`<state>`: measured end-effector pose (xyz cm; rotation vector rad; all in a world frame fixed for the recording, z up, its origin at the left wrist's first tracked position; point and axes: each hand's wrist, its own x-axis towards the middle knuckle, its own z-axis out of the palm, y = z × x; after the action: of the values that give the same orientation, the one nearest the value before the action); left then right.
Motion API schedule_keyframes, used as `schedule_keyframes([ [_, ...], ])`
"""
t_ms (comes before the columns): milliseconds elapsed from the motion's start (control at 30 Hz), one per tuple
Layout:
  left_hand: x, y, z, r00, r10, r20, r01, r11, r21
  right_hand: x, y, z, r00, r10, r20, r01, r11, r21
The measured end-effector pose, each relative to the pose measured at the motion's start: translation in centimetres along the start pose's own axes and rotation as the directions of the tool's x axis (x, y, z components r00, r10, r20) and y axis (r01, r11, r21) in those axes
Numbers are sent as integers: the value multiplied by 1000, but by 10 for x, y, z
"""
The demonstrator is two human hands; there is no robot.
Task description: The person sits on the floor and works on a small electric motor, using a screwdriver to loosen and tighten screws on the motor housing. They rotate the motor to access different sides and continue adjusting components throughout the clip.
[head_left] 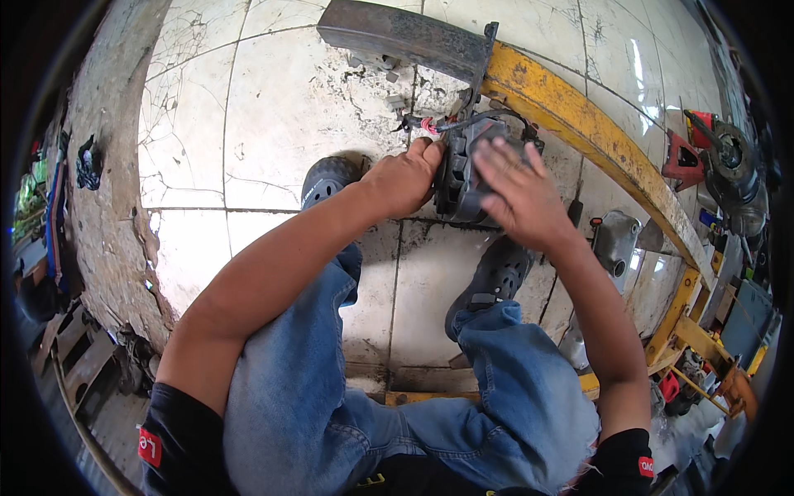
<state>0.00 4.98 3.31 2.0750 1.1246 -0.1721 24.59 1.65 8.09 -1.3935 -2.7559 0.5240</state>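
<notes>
On a cracked tile floor (273,107), close beside a curved yellow beam (583,114), sat a dark mechanical part (463,192) — a person's left hand (403,180) curled at its left side, hold unclear — the right hand (523,198), blurred, spread across its top, clasping nothing.

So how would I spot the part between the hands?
Find the curved yellow beam in the upper right. Below its left end, between left hand and right hand, sits the dark grey part; unlike the silvery casting farther right, it has a black cable along its top.
</notes>
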Motion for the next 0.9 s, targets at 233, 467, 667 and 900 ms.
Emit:
schedule_keyframes([
  [233,-3,0,7,1000,18,-10,-18,1000,18,1,-12,6,1000,-23,18,23,1000,0],
  [467,1,-5,4,999,-4,35,2,999,38,15,-18,7,998,48,-28,-49,999,-22],
  [667,4,3,1,999,-4,42,2,999,47,16,-2,7,979,200,-40,-203,976,-80],
  [900,2,3,4,999,-15,43,12,998,60,17,4,5,982,188,-33,-189,982,-23],
])
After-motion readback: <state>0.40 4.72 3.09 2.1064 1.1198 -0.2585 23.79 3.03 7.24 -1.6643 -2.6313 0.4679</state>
